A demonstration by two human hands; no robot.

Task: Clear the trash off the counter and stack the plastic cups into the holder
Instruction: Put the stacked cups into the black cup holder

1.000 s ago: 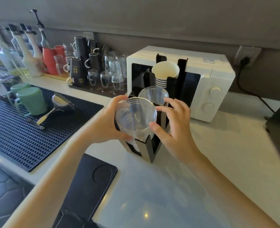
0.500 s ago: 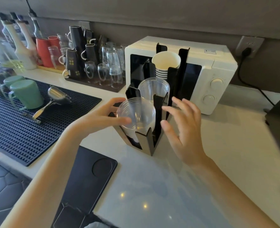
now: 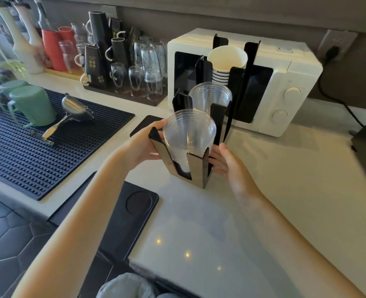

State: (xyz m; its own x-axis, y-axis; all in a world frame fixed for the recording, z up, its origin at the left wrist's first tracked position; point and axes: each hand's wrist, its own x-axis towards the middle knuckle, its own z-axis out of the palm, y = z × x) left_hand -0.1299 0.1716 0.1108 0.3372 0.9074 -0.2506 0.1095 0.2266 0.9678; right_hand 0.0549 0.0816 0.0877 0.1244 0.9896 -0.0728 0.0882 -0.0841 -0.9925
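Observation:
A black slotted cup holder [image 3: 196, 172] stands on the white counter [image 3: 274, 201] in front of the microwave. Its front slot holds a stack of clear plastic cups [image 3: 188, 134], the middle slot another clear stack [image 3: 210, 97], and the back slot white paper cups [image 3: 227, 59]. My left hand [image 3: 142, 146] presses against the holder's left wall. My right hand [image 3: 228, 166] has its fingers on the holder's lower right side. Together the two hands clasp the holder from both sides.
A white microwave [image 3: 285, 67] sits behind the holder. To the left lie a black ribbed mat [image 3: 49, 151] with green mugs [image 3: 31, 104] and a metal strainer [image 3: 76, 110], plus a tray of glasses [image 3: 143, 74]. A black tray [image 3: 132, 214] and a lined bin [image 3: 124, 284] are near me.
My hands let go of the clear cup stack, which now sits in the front slot. Both hands dropped lower onto the holder's sides.

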